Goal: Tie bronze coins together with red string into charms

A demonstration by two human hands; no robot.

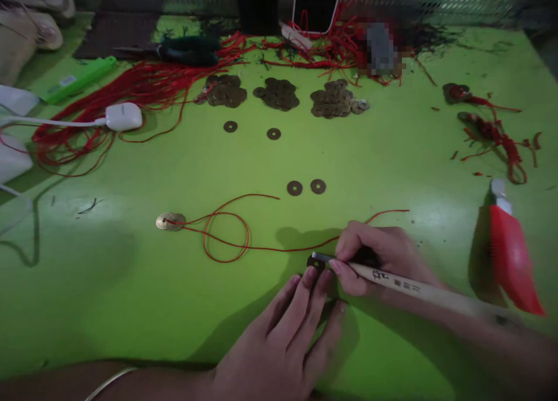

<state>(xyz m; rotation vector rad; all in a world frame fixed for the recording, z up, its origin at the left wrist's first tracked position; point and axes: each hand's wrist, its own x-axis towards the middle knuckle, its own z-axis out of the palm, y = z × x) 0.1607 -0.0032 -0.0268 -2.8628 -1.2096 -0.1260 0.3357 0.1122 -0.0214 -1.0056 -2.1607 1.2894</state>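
Tool (405,287) in right grip (392,249), apparently on coin (311,262).

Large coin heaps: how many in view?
3, in a row: left heap beside the red cords; middle heap; right heap. None seems hidden.

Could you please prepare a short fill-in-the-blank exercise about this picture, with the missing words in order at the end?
1. The pale-handled tool is held in the ____.
2. The left hand touches a dark coin on the ____-coloured tabletop.
3. The cord running from the shiny coins is ____ in colour.
4. The coin heaps in a row toward the back number ____.

Missing words: right hand; green; red; three.
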